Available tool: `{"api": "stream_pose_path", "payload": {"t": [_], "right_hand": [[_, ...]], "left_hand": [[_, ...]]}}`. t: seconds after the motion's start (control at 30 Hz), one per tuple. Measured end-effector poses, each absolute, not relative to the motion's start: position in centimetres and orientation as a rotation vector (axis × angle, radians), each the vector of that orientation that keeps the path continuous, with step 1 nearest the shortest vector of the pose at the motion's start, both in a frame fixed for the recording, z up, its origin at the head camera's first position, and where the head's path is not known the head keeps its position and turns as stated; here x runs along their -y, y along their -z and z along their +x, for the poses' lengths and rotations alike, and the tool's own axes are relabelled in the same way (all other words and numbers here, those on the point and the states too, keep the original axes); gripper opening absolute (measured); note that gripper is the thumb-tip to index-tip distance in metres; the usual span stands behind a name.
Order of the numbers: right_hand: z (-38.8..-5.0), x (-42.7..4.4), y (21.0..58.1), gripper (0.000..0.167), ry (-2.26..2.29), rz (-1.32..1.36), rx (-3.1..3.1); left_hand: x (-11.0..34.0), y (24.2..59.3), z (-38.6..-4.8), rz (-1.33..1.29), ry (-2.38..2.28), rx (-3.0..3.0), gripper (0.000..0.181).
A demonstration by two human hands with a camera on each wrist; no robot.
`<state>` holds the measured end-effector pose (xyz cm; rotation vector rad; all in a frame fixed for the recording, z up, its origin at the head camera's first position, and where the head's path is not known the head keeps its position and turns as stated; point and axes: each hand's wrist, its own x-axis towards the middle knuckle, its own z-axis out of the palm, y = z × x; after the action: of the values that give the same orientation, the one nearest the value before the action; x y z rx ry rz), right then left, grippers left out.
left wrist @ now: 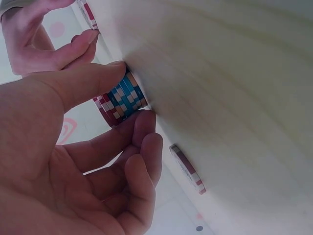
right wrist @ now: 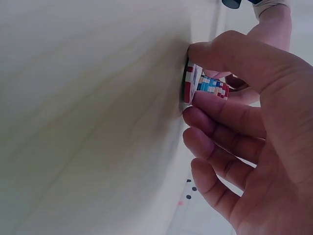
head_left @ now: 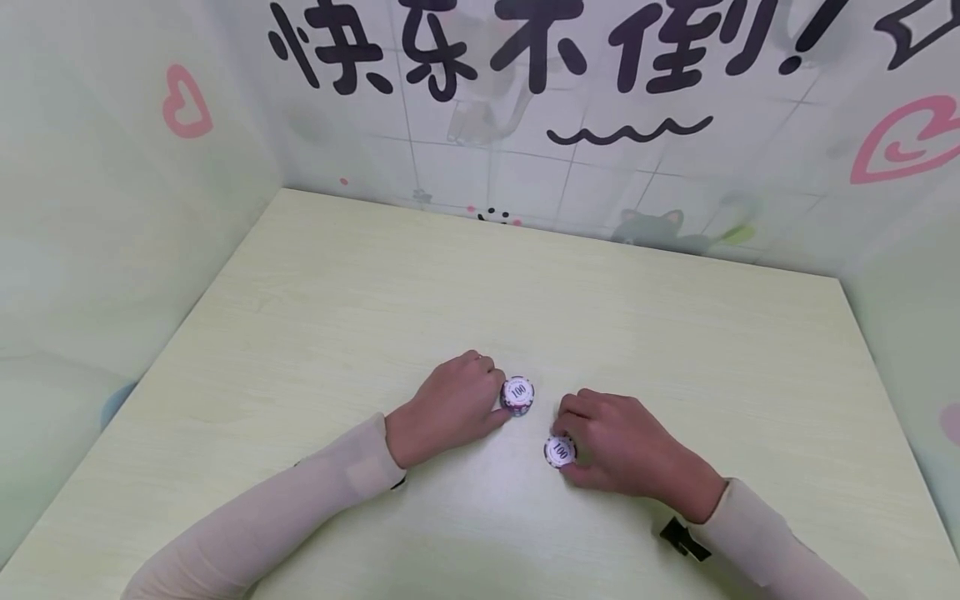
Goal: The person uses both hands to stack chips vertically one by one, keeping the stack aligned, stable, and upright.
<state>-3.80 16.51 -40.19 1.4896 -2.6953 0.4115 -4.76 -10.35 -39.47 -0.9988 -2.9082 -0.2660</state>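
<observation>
A short stack of poker chips (head_left: 518, 393) stands upright on the table. Its top chip is white, marked 100; blue, orange and red edges (left wrist: 128, 95) show lower down its side. My left hand (head_left: 456, 404) holds the stack between thumb and curled index finger. To the right and nearer me, a single poker chip (head_left: 559, 452) marked 100 lies at the tabletop. Thumb and index finger of my right hand (head_left: 622, 442) pinch this chip's red-and-white edge (right wrist: 188, 85). Another chip (left wrist: 187, 169) rests flat beside the left fingertips in the left wrist view; the head view does not show it.
The pale wooden table (head_left: 420, 275) is bounded by a printed back wall (head_left: 517, 175) with large black characters, and by side walls. Something blue (head_left: 116, 404) shows at the table's left edge. A black strap (head_left: 684, 538) hangs by the right sleeve.
</observation>
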Motion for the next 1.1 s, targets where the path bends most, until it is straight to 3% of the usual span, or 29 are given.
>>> {"api": "stream_pose_path", "payload": {"t": [1.1], "right_hand": [[-4.8,-16.7,40.1,0.027,-0.455,1.445,2.666]], "left_hand": [[10.3,39.4,-4.9,-1.004,0.263,2.898,0.035]]}}
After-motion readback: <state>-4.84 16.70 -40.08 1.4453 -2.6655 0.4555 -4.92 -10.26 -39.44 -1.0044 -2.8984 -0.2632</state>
